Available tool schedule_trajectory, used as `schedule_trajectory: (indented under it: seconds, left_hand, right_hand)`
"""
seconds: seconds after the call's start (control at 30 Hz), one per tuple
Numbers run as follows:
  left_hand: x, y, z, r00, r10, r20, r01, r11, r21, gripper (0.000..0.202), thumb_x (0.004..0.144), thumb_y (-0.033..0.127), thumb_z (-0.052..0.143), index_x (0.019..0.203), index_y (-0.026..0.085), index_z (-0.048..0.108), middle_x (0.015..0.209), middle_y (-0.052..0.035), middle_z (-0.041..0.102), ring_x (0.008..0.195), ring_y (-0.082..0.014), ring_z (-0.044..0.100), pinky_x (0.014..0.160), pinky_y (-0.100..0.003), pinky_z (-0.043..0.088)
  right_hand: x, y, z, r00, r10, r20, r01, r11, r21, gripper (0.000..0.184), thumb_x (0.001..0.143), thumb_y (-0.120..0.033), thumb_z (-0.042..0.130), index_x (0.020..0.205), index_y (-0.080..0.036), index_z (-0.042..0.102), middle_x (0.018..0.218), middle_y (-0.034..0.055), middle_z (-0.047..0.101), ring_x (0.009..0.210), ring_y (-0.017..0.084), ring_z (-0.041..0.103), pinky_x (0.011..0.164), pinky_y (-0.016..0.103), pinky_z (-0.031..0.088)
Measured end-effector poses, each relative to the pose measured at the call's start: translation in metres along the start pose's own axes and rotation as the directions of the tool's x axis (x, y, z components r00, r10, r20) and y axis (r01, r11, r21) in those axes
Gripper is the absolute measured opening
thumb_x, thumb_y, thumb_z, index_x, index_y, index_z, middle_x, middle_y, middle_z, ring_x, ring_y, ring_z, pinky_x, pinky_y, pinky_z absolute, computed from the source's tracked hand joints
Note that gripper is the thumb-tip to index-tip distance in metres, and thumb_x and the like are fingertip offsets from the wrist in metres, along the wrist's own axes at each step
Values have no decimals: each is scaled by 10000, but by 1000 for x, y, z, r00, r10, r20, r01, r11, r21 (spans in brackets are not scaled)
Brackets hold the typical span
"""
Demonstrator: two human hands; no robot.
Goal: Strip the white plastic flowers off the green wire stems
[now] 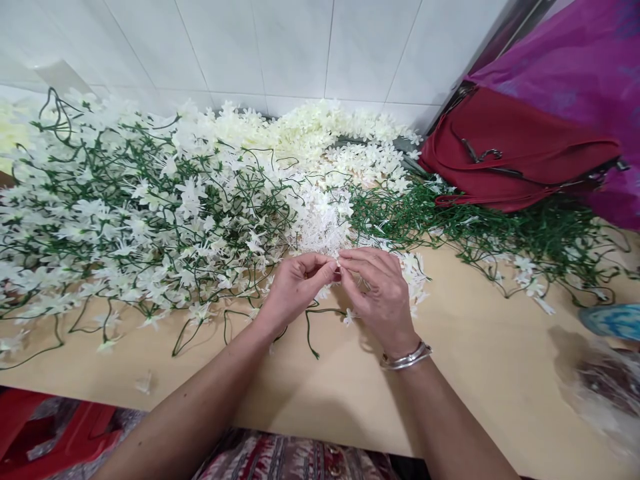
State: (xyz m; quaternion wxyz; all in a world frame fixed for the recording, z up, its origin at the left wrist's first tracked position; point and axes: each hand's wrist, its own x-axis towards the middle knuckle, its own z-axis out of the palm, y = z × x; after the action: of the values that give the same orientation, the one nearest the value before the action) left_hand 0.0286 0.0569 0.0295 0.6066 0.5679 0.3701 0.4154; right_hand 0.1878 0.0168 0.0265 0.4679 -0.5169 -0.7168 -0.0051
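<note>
My left hand (pixel 296 283) and my right hand (pixel 378 291) meet at the middle of a pale wooden table (pixel 470 347), fingertips pinched together on a small white artificial flower (pixel 338 265). A thin green stem (pixel 315 317) trails from under my hands toward me. Just beyond my fingers lies a mound of loose white flower heads (pixel 323 217). A silver bangle (pixel 406 357) circles my right wrist. What exactly sits between the fingertips is mostly hidden.
A big heap of green wire vines with white flowers (pixel 130 207) covers the left and back of the table. Bare green stems (pixel 500 227) lie at the right. A red handbag (pixel 510 153) rests at the back right against purple cloth (pixel 580 60). A clear plastic bag (pixel 605 393) is at the right edge.
</note>
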Motion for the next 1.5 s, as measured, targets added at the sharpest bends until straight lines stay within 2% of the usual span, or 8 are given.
schedule_trajectory:
  seconds: [0.37, 0.73, 0.87, 1.07, 1.23, 1.37, 1.43, 1.5]
  left_hand:
    - [-4, -3, -4, 996, 86, 19, -89, 974, 207, 241, 972, 359, 638, 924, 160, 764, 860, -51, 758, 813, -165, 679, 739, -247, 502]
    - [-3, -4, 1, 994, 100, -38, -93, 984, 149, 162, 907, 304, 680, 861, 155, 726, 758, -16, 686, 677, -120, 596, 649, -223, 462]
    - [-3, 2, 2, 998, 59, -17, -57, 993, 108, 216, 922, 359, 674, 873, 149, 698, 798, -35, 714, 744, -148, 666, 704, -239, 515]
    - [0, 4, 0, 997, -52, -52, 52, 999, -6, 332, 874, 481, 746, 930, 154, 736, 793, -28, 739, 762, -154, 699, 749, -257, 568]
    - [4, -1, -3, 997, -67, -46, 58, 982, -177, 352, 779, 419, 847, 983, 146, 758, 807, -22, 754, 719, -128, 669, 725, -254, 561]
    - [4, -1, -5, 995, -79, -63, 61, 965, -255, 379, 777, 347, 858, 1088, 165, 740, 846, -21, 781, 746, -120, 693, 772, -257, 574]
    - [3, -1, -4, 996, -35, -81, 14, 970, -243, 328, 800, 333, 840, 1066, 168, 743, 871, -22, 787, 770, -117, 701, 783, -249, 578]
    - [2, 0, -2, 994, 20, -103, -40, 980, -194, 274, 818, 319, 822, 1035, 170, 748, 878, -23, 788, 776, -117, 703, 779, -244, 578]
  right_hand:
    - [-1, 1, 0, 1000, 18, -3, -18, 1000, 6, 121, 913, -147, 700, 971, -250, 728, 1082, 47, 815, 1057, 260, 712, 969, 505, 511]
    - [-1, -4, 3, 999, 27, -23, -27, 999, 24, 127, 911, -126, 686, 953, -242, 717, 1058, 49, 815, 1038, 252, 712, 961, 496, 525]
    - [0, -4, 2, 997, 35, -65, -33, 999, 21, 130, 910, -112, 673, 921, -238, 703, 1023, 51, 810, 1008, 239, 717, 952, 468, 533]
    - [-1, -1, -4, 987, -162, -4, 158, 970, -185, 196, 910, -130, 684, 1038, -278, 708, 1205, 53, 778, 1117, 284, 655, 948, 489, 492]
    - [-3, -1, -3, 966, -256, 37, 257, 937, -235, 244, 926, -114, 673, 1069, -310, 694, 1154, 41, 774, 1080, 263, 638, 923, 461, 492]
    - [-3, -3, -1, 989, -147, -2, 145, 980, -133, 159, 917, -150, 700, 1027, -266, 693, 1110, 85, 754, 1074, 275, 633, 951, 483, 502]
    - [-2, -4, 0, 998, -2, -66, 2, 1000, 8, 136, 923, -183, 705, 1039, -252, 686, 1096, 86, 736, 1068, 262, 644, 968, 477, 509]
    - [-3, -5, 1, 975, 201, -95, -180, 965, 189, 178, 930, -228, 706, 1103, -250, 673, 1088, 70, 722, 1042, 237, 661, 949, 443, 528]
